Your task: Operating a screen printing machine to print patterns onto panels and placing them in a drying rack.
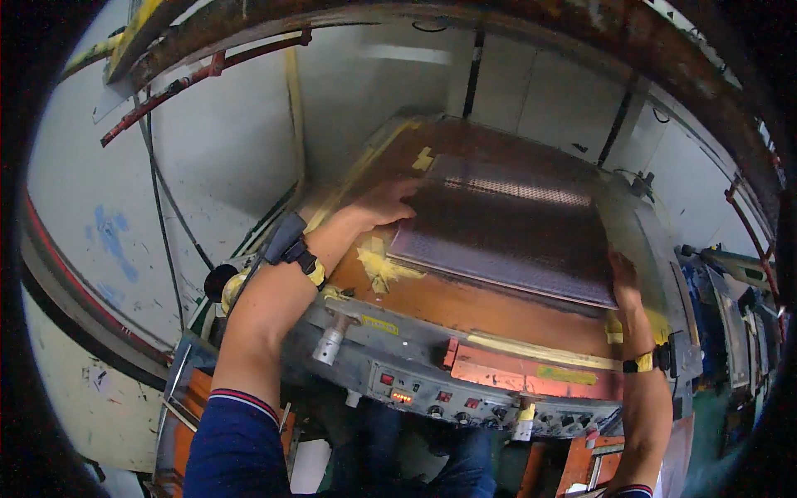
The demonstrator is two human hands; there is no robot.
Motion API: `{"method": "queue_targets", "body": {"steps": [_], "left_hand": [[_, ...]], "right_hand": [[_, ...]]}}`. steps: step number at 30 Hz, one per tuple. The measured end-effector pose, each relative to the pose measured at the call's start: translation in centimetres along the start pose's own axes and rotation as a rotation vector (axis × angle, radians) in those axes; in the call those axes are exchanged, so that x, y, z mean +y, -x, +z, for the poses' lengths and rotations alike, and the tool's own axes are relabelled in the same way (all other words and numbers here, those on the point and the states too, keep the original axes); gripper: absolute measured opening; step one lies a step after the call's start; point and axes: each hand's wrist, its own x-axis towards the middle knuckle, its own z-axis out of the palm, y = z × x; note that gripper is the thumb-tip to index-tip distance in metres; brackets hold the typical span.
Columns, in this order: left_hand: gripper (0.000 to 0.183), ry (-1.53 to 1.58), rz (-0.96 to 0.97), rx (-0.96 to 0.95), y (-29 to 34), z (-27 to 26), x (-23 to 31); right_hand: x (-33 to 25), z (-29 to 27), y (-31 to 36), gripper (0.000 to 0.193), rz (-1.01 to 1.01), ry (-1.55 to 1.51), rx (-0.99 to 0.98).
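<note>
- Nearest us seems to be our dark blue left sleeve (237, 448), to the left of the control panel (498, 413), on our side of it.
- Beyond the panel, past the orange bar (531, 369), a dark perforated sheet (506, 236) lies on the brown counter (465, 303).
- Far beyond the panel's left end, our left hand (386, 203) is at the sheet's left edge; its grip looks apart, thumb away from fingers. Blur hides whether they bear on the edge.
- Beyond the panel's right end, our right hand (624, 280) is at the sheet's right edge, near the corner closest to us. We cannot tell whether that grip is apart or together.
- To handle the sheet well, we would judge, our hands should work as a pair: light, even pressure from both edges, nothing bowing upward, and the near edge checked against the line of the panel.
- We would also mind the torn yellow tape (379, 264), beyond the panel's left end and just beside the sheet's near left corner.
- The sheet's long axis appears to run left to right, roughly along the panel, though the slanted view makes this uncertain. No front end shows, so we cannot say which way it points.
</note>
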Motion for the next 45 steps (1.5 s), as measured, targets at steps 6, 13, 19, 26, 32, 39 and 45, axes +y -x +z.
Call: {"method": "queue_targets", "body": {"steps": [6, 13, 19, 26, 32, 39, 45], "left_hand": [[0.071, -0.193, 0.091, 0.000, -0.6, 0.7, 1.0], [0.071, -0.241, 0.063, 0.004, 0.6, 0.0, 1.6], [0.072, -0.301, 0.070, 0.022, -0.2, -0.2, 0.0], [0.073, -0.291, 0.132, 0.043, 0.5, 0.0, 1.6], [0.075, -0.283, 0.093, 0.019, 0.7, -0.1, 1.4], [0.077, -0.254, 0.221, 0.046, -0.2, 0.0, -0.2], [0.077, -0.294, 0.074, 0.029, 0.7, 0.1, 1.2]], "right_hand": [[7.0, -1.8, -2.4, 0.048, -0.043, 0.016, -0.017], [2.7, 0.3, -1.3, 0.055, -0.040, 0.112, 0.062], [3.6, -0.6, -2.6, 0.047, 0.247, -0.039, -0.102], [4.6, -0.3, -2.5, 0.046, 0.057, 0.037, -0.026], [0.8, 0.6, -1.2, 0.052, 0.150, 0.176, -0.018], [2.8, -0.4, -1.8, 0.049, 0.095, 0.087, 0.002], [-0.5, 0.5, -0.3, 0.045, 0.098, 0.233, -0.051]]}}
